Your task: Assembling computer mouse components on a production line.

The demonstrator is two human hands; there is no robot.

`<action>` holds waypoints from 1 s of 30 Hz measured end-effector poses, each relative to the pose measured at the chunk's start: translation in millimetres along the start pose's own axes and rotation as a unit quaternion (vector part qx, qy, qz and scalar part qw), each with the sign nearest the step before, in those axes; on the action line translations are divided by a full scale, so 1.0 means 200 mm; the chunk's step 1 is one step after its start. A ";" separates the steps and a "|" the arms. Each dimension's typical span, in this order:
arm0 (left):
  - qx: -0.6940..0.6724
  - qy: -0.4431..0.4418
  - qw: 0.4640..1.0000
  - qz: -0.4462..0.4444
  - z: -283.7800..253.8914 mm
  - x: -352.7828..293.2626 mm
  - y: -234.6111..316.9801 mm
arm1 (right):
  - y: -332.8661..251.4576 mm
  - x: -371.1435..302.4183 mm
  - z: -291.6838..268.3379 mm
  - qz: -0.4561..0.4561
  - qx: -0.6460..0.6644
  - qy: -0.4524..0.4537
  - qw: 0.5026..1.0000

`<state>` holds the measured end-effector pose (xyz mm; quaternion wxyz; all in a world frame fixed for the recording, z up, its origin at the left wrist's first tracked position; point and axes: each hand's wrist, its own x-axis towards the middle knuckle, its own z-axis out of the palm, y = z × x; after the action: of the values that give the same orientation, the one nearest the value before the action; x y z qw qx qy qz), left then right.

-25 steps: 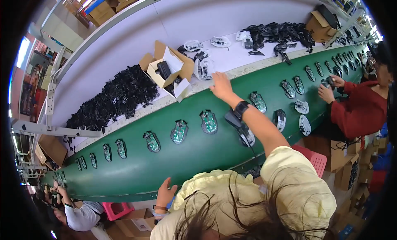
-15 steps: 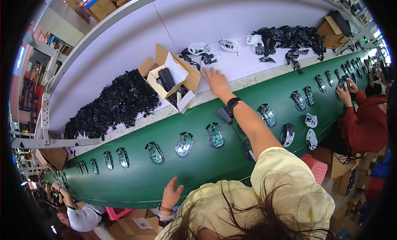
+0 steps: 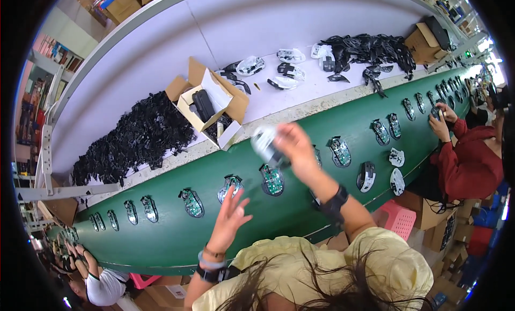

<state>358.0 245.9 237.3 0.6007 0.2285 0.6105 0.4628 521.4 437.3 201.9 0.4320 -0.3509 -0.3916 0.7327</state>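
Above the green conveyor belt (image 3: pixel 166 241), my right hand (image 3: pixel 298 151) grips a white and dark mouse shell (image 3: pixel 263 141), smeared by motion. My left hand (image 3: pixel 227 223) hovers over the belt with its fingers spread and holds nothing. Just beyond its fingertips lies a mouse base with a pale rim (image 3: pixel 229 189). Beside that is another mouse base with a green circuit board (image 3: pixel 272 180), below the held shell. Several more such bases run along the belt to both sides, among them one at the left (image 3: pixel 191 202).
A shelf behind the belt carries a heap of small black parts (image 3: pixel 134 142), an open carton (image 3: pixel 234 104), white shells (image 3: pixel 290 56) and a pile of black covers (image 3: pixel 370 49). A co-worker in a red sleeve (image 3: pixel 448 169) handles a mouse at right. A pink stool (image 3: pixel 399 220) stands below.
My right hand has come back from the shelf to above the belt with a mouse shell in it. My left hand has risen over the belt, fingers spreading.
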 end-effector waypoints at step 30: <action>-0.114 0.219 0.968 0.038 -0.24 -0.27 -0.13 | -0.06 0.99 -1.17 -0.254 -0.734 0.094 0.623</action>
<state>329.2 174.7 235.9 0.4567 0.0745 0.6613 0.5904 650.5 684.6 73.4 0.2345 -0.5054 -0.8300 0.0261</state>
